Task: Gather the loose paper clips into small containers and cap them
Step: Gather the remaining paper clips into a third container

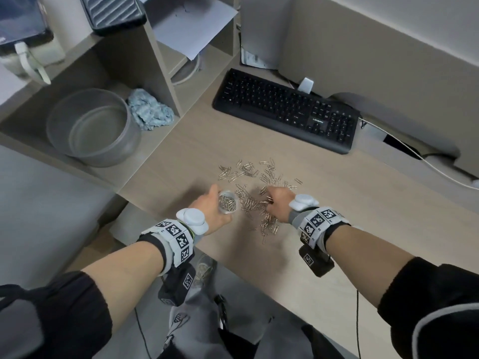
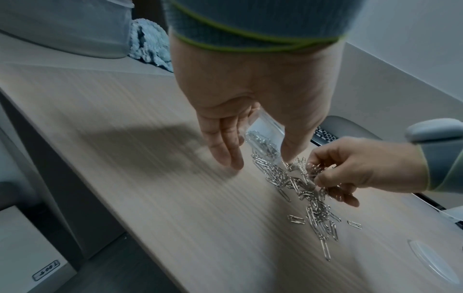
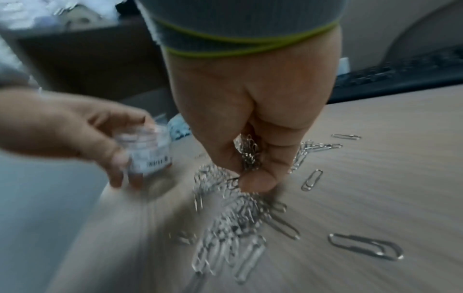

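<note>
My left hand (image 1: 207, 206) holds a small clear round container (image 1: 228, 203) just above the desk, thumb on one side and fingers on the other; it has several silver clips inside and no cap on. The container (image 2: 263, 136) shows between my left fingers, and blurred with its barcode label (image 3: 150, 156) in the right wrist view. Loose silver paper clips (image 1: 259, 187) lie scattered on the wooden desk. My right hand (image 1: 278, 200) is curled over the pile and grips a bunch of clips (image 3: 248, 152) in its fist, right of the container.
A black keyboard (image 1: 285, 110) lies beyond the clips. A grey metal pot (image 1: 93, 125) and a blue cloth (image 1: 150, 110) sit on the shelf unit at left. A white cable (image 1: 427, 161) runs along the right. The desk's front edge (image 1: 181, 244) is under my left wrist.
</note>
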